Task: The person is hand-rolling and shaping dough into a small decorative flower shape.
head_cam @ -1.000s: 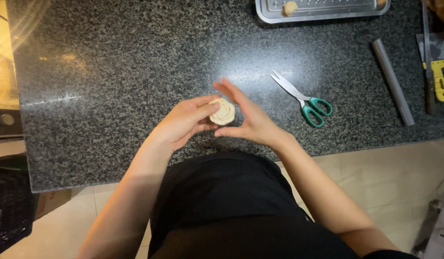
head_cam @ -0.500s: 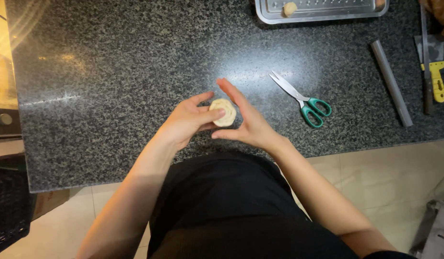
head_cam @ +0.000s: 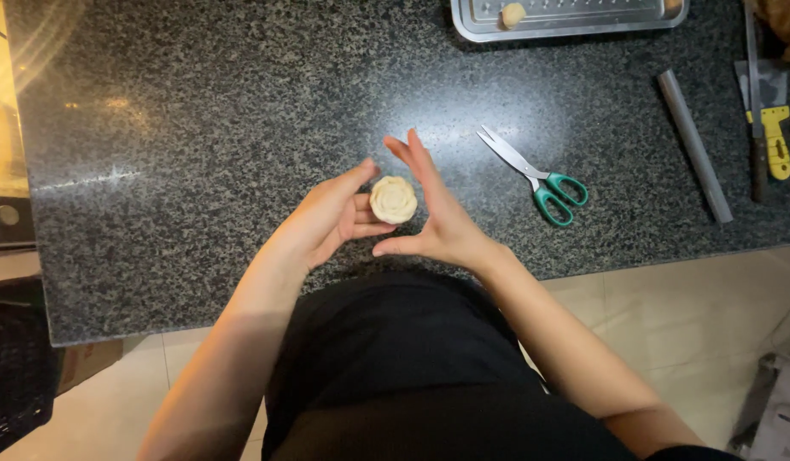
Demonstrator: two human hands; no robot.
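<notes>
A small round piece of pale dough (head_cam: 393,199), its top folded into petal-like pleats, sits between my two hands over the near part of a dark speckled stone counter (head_cam: 198,145). My left hand (head_cam: 326,218) cups it from the left with fingers curled against its side. From the right, my right hand (head_cam: 437,218) presses against it with a flat upright palm, fingers pointing away from me, thumb underneath.
Green-handled scissors (head_cam: 536,175) lie just right of my hands. A grey rod (head_cam: 693,145) and a yellow-handled knife (head_cam: 766,128) are further right. A metal tray (head_cam: 565,17) with a dough ball (head_cam: 513,14) stands at the back edge.
The dough has turned between my palms and its pleated top now faces up. My right fingers have straightened and my left hand has shifted slightly lower.
</notes>
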